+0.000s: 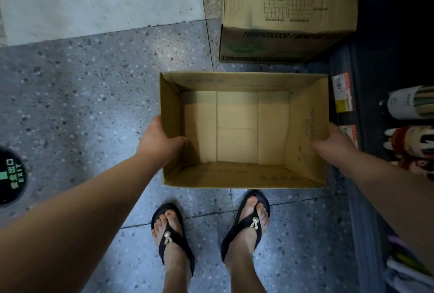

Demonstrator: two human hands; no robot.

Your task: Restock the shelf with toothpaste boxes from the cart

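I hold the empty carton (246,83) above the floor (94,104), left hand (162,140) and right hand (333,140) each clasping a short wall's rim; it seems light and bendable, with no toothpaste boxes visible.

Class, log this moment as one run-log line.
open brown cardboard box: empty | left hand: grips its left wall | right hand: grips its right wall

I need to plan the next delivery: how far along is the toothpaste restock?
Looks done: the open carton is empty, so its stock may be out. In hand: the left hand and right hand grip its side walls. Left: closed cartons are stacked ahead, contents hidden. No toothpaste boxes or cart show, so the shelf cannot be judged.
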